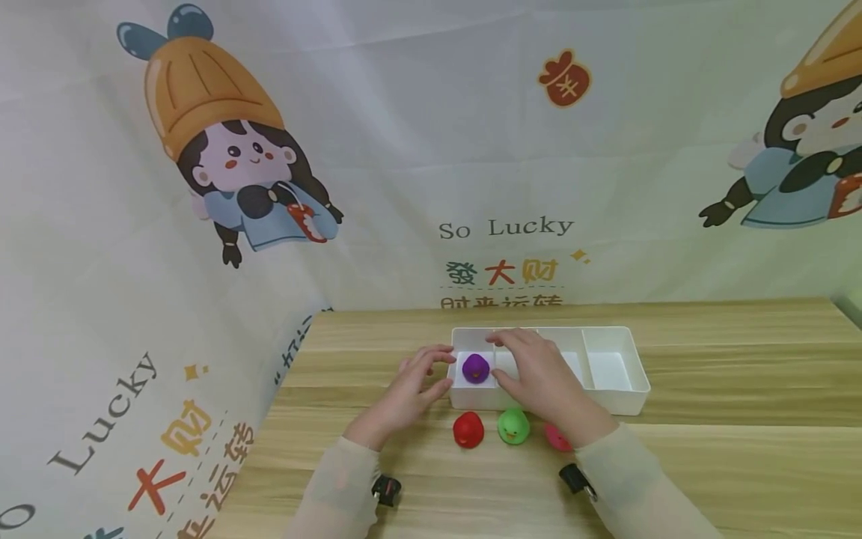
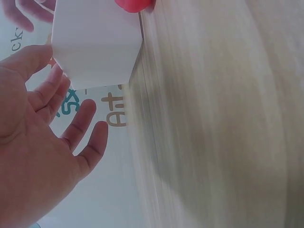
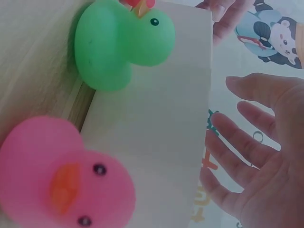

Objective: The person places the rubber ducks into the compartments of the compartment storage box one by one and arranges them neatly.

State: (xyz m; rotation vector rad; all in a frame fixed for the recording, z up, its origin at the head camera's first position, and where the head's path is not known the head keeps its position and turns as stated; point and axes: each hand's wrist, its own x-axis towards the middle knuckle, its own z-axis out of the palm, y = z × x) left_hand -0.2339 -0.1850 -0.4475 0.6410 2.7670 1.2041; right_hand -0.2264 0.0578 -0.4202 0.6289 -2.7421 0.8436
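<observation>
Head view, left hand (image 1: 406, 391), right hand (image 1: 544, 376), fingers apart, duck (image 1: 475, 368) between, "So Lucky" backdrop (image 1: 431, 165)

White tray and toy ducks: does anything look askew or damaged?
Nothing stands out: the purple duck sits inside the white tray; the red duck, green duck and pink duck sit in front, apparently undamaged.
</observation>
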